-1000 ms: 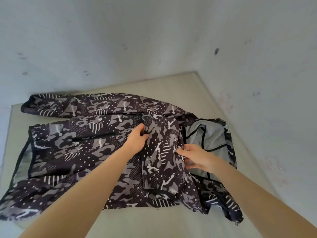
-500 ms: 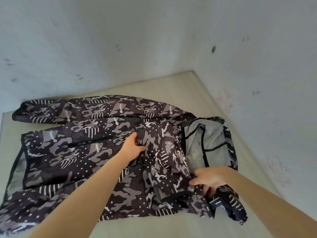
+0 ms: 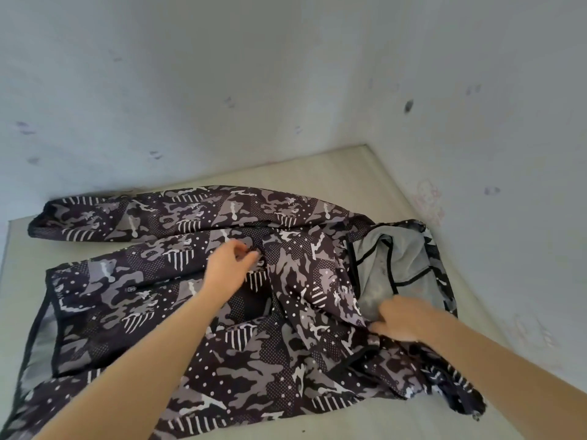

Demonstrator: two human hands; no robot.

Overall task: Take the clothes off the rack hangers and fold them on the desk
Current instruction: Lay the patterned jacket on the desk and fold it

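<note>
Camo jacket [image 3: 178, 312] spread on desk [image 3: 333, 173], small illegible label, both hands on it

Just the walls around us, really.

We've got two pale bluish-white walls meeting in a corner [image 3: 365, 90] up top, and both are pretty scuffed. The left wall [image 3: 158, 74] has small purplish smudges scattered across it, a couple near its left edge and a few more toward the middle. The right wall [image 3: 492, 122] has one dark blotch [image 3: 408, 106] high up, some fainter purple marks further right, and a faint pinkish scribble [image 3: 428, 201] low down. We can't make out what that one's meant to be.
</note>
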